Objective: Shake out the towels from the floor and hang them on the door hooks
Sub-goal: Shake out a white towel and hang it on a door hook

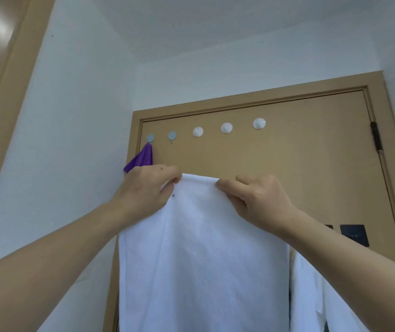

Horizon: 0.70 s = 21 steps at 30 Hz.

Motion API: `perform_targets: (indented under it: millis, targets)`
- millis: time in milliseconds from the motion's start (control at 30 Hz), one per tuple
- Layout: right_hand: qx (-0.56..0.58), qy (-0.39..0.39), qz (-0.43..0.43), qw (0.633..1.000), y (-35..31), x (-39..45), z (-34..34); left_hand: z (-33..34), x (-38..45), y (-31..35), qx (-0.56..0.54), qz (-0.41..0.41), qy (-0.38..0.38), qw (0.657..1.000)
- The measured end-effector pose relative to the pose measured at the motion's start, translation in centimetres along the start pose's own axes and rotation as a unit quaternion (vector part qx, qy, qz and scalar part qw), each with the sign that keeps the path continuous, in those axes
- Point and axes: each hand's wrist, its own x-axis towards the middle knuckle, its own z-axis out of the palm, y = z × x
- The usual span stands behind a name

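Note:
A white towel (201, 255) hangs down in front of the tan door (299, 168), held up by its top edge. My left hand (147, 188) pinches that edge at the left and my right hand (261, 200) pinches it at the right, both below the row of hooks. Several hooks run along the door's top: a blue flower hook (150, 138) with a purple towel (141, 159) hanging from it, a second blue hook (172, 135) that is bare, and three bare white round hooks (226, 127).
White walls close in on the left (72, 140) and above the door frame. A black hinge (375, 137) sits on the door's right edge. A dark square plate (354, 234) is on the door behind my right forearm. More white cloth (311, 295) hangs at lower right.

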Motion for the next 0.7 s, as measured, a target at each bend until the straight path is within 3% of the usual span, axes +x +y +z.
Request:
perform_targets:
  millis: [200, 400, 700]
  targets:
    - [-0.020, -0.016, -0.060, 0.998, 2.8, 0.8, 8.2, 4.8, 0.4, -7.6, 0.028, 0.056, 0.048, 0.997]
    - [-0.040, 0.051, -0.061, 0.996, 5.2, 4.3, 17.7, 9.0, 1.9, -16.5, 0.018, 0.070, 0.117, 0.991]
    - [-0.093, 0.042, -0.052, 0.993, 9.2, 9.2, 29.7, 15.9, 4.5, -29.3, 0.073, 0.121, 0.179, 0.973]
